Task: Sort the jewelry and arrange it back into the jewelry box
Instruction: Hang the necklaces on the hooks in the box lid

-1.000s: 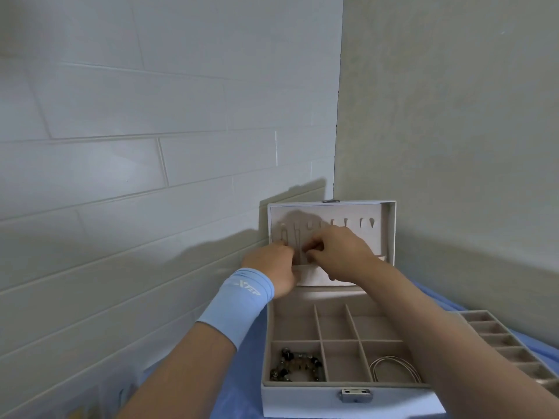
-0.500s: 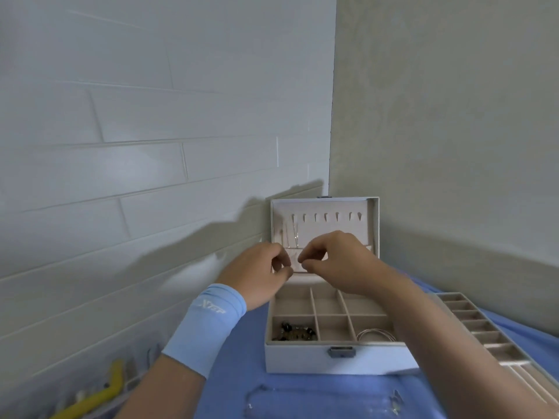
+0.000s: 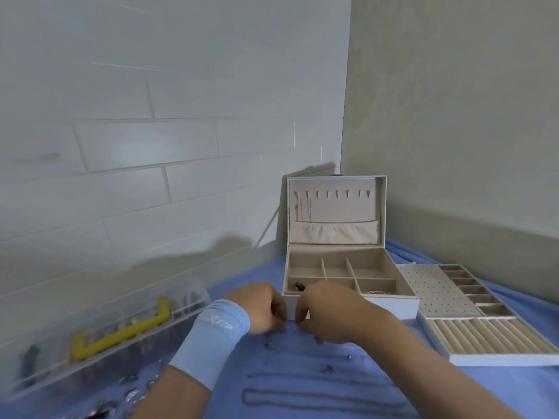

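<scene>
The white jewelry box [image 3: 390, 306] stands open on the blue cloth, lid upright against the wall corner. Two thin necklaces [image 3: 305, 210] hang from the lid's left hooks. A dark beaded bracelet [image 3: 299, 286] lies in the front left compartment, a thin bangle [image 3: 376, 293] in the front right one. My left hand [image 3: 261, 309], with a blue wristband, and my right hand [image 3: 328, 313] are low over the cloth just in front of the box, fingers curled down and close together; blur hides what they touch. Two long chains [image 3: 317, 400] lie stretched on the cloth nearer to me, with small pieces [image 3: 328, 369] around.
The box's removed tray [image 3: 447, 300] with ring rolls and small cells lies to the right. A clear plastic organiser [image 3: 169, 325] with a yellow handle [image 3: 121, 332] sits at the left along the wall. Several small loose pieces [image 3: 131, 394] lie at the bottom left.
Both hands have dropped from the lid's hooks down to the cloth in front of the box. My view has tilted down, bringing the chains and the organiser into sight.
</scene>
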The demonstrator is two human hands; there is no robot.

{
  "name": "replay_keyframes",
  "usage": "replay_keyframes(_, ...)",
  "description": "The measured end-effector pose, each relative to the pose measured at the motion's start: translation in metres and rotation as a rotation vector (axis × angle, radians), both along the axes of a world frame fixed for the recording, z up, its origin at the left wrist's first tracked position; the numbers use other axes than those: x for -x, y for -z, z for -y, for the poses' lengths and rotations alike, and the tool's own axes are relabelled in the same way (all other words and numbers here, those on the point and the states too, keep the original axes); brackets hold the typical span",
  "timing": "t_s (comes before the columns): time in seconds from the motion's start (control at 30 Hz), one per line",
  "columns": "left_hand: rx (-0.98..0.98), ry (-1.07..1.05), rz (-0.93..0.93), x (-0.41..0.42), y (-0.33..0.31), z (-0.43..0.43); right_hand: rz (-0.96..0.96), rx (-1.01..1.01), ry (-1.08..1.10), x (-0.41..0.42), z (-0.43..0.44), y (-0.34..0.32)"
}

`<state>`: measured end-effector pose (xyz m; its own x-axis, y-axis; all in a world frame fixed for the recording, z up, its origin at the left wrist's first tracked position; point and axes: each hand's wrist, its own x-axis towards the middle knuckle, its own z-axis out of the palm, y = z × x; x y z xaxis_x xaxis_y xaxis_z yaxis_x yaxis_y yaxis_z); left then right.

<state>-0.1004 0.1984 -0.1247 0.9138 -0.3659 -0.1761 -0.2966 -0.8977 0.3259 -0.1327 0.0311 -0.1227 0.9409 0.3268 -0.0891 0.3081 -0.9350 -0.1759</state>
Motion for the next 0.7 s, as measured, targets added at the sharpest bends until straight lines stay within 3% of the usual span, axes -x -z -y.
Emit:
replay_keyframes(0.2, -0.042, -0.014, 0.016, -0.003, 0.011, 0.001, 0.129, 0.092, -0.01, -0.005, -0.007, 0.023)
replay_keyframes(0.37, 0.029, 0.015, -0.003, -0.008, 0.007, -0.007, 0.086, -0.062, -0.002, -0.005, 0.0, 0.011)
replay_keyframes(0.7, 0.838, -0.033, -0.142, -0.006, -0.011, -0.002, -0.066, -0.793, 0.087, -0.012, 0.031, -0.023)
